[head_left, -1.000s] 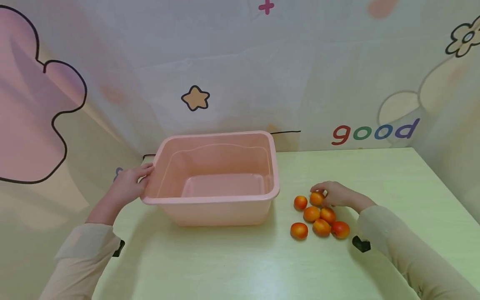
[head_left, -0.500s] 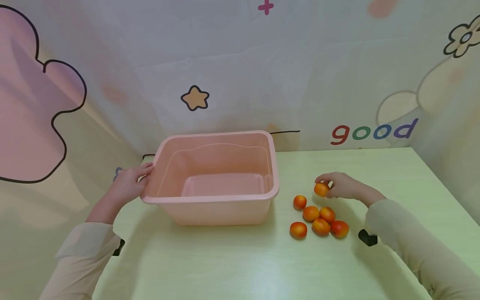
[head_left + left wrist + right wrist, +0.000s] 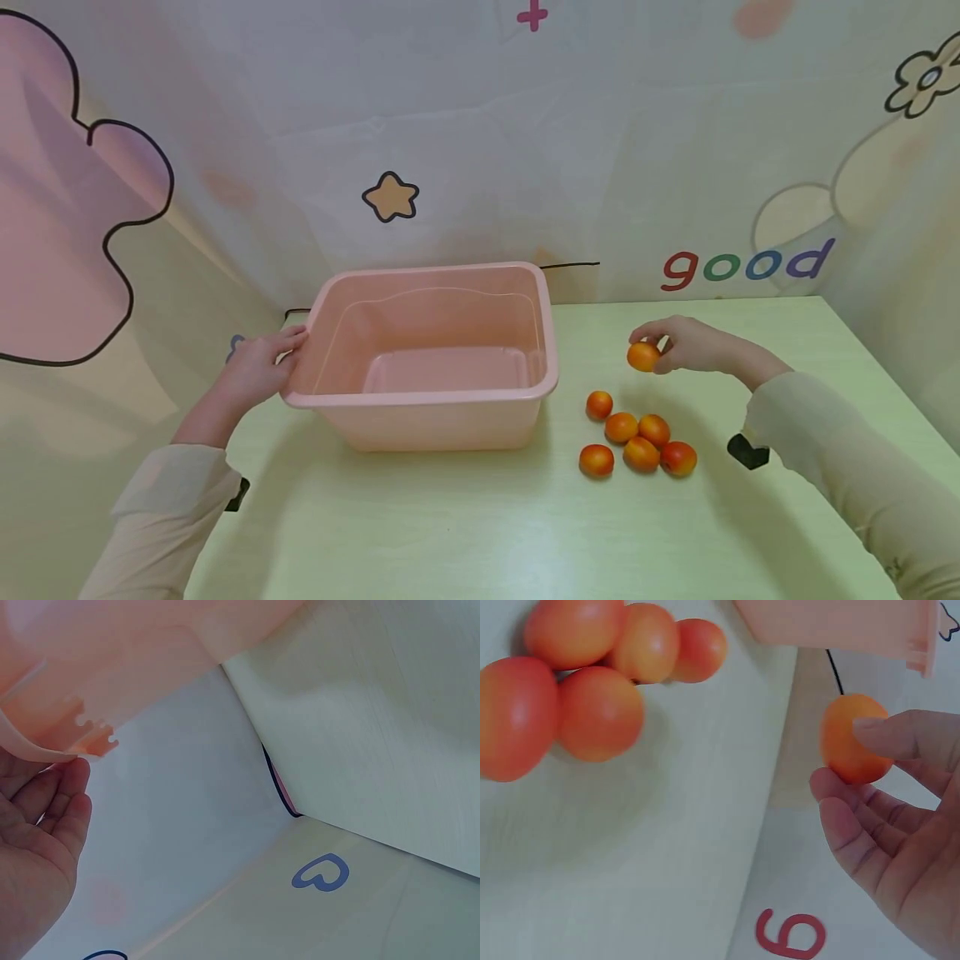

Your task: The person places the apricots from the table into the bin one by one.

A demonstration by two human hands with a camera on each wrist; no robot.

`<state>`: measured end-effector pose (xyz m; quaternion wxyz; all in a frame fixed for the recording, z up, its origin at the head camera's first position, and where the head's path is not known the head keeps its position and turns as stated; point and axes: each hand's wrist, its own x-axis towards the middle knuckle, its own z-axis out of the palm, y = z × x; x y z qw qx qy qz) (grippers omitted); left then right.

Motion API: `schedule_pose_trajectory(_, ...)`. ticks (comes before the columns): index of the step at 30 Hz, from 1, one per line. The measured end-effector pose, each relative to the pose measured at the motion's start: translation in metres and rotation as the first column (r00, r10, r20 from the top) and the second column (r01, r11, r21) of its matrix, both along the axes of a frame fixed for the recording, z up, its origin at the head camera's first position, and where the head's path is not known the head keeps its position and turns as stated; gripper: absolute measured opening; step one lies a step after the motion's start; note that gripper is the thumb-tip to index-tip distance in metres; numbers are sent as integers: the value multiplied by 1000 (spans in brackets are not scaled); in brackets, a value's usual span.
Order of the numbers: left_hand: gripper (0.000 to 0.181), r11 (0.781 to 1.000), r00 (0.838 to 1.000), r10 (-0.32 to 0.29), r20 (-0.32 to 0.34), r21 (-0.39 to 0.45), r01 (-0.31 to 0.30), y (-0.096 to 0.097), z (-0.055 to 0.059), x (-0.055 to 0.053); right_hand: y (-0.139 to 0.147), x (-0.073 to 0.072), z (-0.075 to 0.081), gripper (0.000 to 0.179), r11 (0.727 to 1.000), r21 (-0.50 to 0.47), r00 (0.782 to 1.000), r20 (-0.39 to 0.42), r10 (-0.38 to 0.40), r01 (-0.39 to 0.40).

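Note:
A deep pink plastic basin [image 3: 420, 398] stands at the left of the table, its inside bare. My left hand [image 3: 258, 365] holds its left rim; in the left wrist view the fingers [image 3: 71, 784] curl at the rim's underside. Above the table, right of the basin, my right hand [image 3: 690, 343] pinches a small orange-red fruit [image 3: 642, 357] between thumb and fingers. The right wrist view shows the thumb across the smooth held fruit [image 3: 853, 742]. Below that hand, several more such fruits [image 3: 621, 427] lie in a loose group on the table.
The pale green table [image 3: 465, 525] ends at the back against a printed cloth backdrop [image 3: 480, 183]. The basin's high right wall [image 3: 551, 333] stands between the fruits and its inside. A dark wrist device [image 3: 748, 452] hangs beneath the right sleeve.
My right hand has lifted one fruit off the group and carried it up, toward the back and slightly right. The left hand and the basin have stayed in place.

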<state>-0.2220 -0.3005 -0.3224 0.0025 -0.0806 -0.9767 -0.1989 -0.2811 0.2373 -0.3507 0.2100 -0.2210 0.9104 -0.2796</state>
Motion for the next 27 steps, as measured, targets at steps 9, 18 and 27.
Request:
schedule_pose_trajectory(9, 44, 1000, 1000, 5, 12, -2, -5, -1, 1, -1, -17, -4, 37, 40, 1000, -5, 1000, -18, 18, -18)
schedule_pose_trajectory(18, 43, 1000, 1000, 0, 5, -2, 0, 0, 1, 0, -41, -12, 70, 43, 999, 41, 998, -59, 33, -31)
schedule_pose_trajectory(27, 44, 1000, 1000, -2, 2, -1, 2, -1, 1, -1, -73, -16, 98, 39, 995, 72, 994, -78, 77, -71)
